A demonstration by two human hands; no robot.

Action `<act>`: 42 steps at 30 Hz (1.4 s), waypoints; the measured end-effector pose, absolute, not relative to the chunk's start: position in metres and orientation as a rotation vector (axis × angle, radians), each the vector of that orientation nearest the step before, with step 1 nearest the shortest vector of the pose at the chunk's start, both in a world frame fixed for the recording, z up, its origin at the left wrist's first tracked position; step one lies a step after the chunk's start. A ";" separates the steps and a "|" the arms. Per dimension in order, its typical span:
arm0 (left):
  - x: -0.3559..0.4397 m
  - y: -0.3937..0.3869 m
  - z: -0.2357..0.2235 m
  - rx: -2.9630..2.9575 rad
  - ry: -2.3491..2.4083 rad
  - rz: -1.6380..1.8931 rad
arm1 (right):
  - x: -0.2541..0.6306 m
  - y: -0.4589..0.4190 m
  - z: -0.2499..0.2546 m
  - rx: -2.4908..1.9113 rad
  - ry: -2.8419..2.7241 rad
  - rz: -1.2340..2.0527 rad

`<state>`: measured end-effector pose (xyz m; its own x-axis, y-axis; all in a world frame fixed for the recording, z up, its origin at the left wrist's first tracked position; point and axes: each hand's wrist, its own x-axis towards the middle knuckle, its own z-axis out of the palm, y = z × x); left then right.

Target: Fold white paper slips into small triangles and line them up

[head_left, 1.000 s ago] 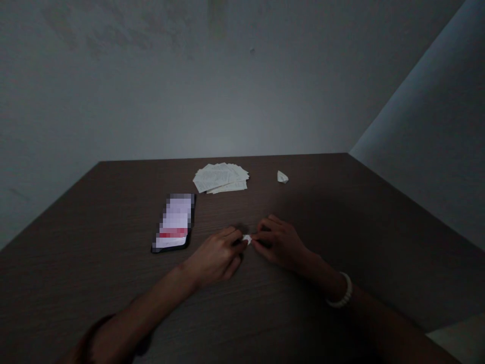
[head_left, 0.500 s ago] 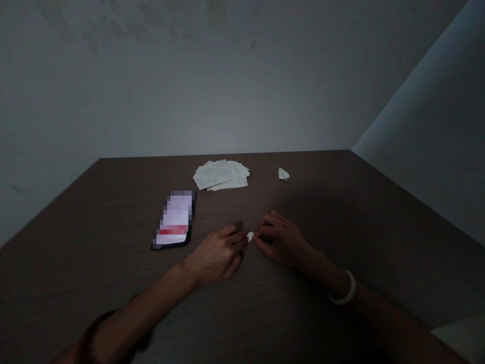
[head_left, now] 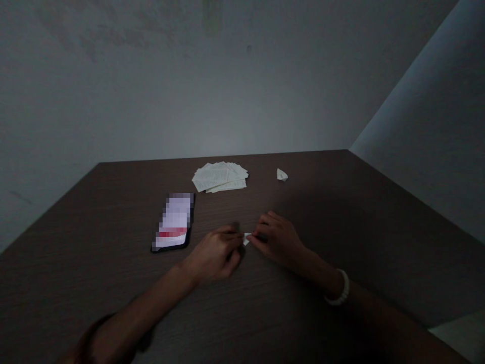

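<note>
A small white piece of paper (head_left: pixel 246 239) shows between my fingertips, low over the dark wooden table (head_left: pixel 242 313). My left hand (head_left: pixel 217 253) has its fingers closed at the paper's left side. From the right, my right hand (head_left: pixel 278 240) pinches the other side with thumb and fingertips. Most of the paper is covered by the fingers, so its full shape cannot be made out. A pale bracelet (head_left: pixel 343 288) circles my right wrist.
Beyond my hands lies a fanned stack of printed paper sheets (head_left: pixel 220 177). A small folded paper piece (head_left: pixel 281 175) sits to its right. A phone (head_left: pixel 174 220) with a lit, blurred screen lies left of my hands. A wall (head_left: pixel 223 101) borders the table's far edge.
My fingertips have parted slightly, and a little more of the white paper shows between them. Otherwise the view has only shifted a little.
</note>
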<state>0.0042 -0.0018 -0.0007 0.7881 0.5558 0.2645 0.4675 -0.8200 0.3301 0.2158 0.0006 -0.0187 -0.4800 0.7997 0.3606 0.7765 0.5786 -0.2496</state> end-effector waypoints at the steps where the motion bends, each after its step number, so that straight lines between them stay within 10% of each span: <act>1: 0.004 -0.002 -0.001 2.726 0.795 0.536 | 0.215 0.001 -0.019 -1.262 -2.367 0.069; 42: -0.004 0.001 0.004 2.867 0.684 0.380 | 0.216 -0.004 -0.014 -1.356 -2.324 0.023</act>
<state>-0.0038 0.0013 0.0038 0.8623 0.4626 0.2060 0.4194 -0.8803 0.2217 0.2162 -0.0041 -0.0144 -0.4178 0.8309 0.3675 0.8233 0.5173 -0.2336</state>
